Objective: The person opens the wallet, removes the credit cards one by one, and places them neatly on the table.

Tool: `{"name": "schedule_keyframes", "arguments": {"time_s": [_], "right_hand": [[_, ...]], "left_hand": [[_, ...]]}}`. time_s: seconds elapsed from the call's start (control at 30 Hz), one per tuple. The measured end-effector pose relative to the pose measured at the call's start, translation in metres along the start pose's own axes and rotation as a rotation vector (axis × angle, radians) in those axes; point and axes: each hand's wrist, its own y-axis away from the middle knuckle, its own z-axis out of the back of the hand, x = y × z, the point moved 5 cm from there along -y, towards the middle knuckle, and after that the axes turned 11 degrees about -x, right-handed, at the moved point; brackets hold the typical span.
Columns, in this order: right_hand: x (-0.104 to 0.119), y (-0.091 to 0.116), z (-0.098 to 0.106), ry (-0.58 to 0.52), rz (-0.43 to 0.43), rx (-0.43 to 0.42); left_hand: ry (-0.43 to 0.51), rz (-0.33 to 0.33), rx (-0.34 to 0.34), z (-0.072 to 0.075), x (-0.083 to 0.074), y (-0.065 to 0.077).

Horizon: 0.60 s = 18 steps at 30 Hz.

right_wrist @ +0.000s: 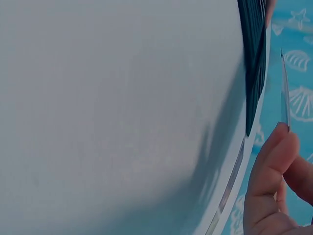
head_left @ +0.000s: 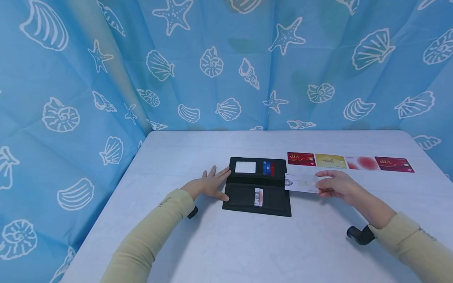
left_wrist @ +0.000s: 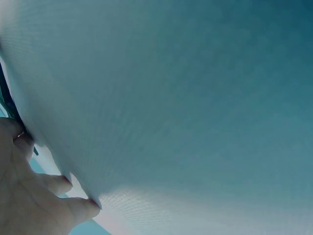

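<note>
A: Your left hand (head_left: 214, 184) lies spread, thumb and fingertips at the left edge of the open black bifold wallet (head_left: 276, 205).

B: And your right hand (head_left: 336, 185) pinches the white card (head_left: 301, 183) by its right end. From the head view, its other end overlaps the wallet's right edge (whether they touch, I cannot tell).

A: So you seem to be mid-step, bringing that card to a pocket — a few cards sit tucked in both panels.

B: I'd say your next move calls for a level card, lined up with one pocket's mouth — which one, I cannot tell — while your left hand steadies the wallet.

A: Beyond your right hand, the red VIP card (head_left: 301, 159), gold card (head_left: 330, 161), pink-and-white card (head_left: 365, 163) and maroon VIP card (head_left: 394, 164) lie in a row, probably for afterwards.
</note>
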Motion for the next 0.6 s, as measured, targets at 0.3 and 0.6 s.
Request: {"name": "schedule_keyframes", "arguments": {"time_s": [0.3,0.6], "right_hand": [[-0.001,-0.026,0.016,0.011,-0.031,-0.043],[0.0,-0.043,0.015,0.101,0.003,-0.109]], "left_hand": [[0.002,0.003,0.001,0.001,0.0,0.0],[0.002,-0.003,-0.001,0.0,0.0,-0.001]]}}
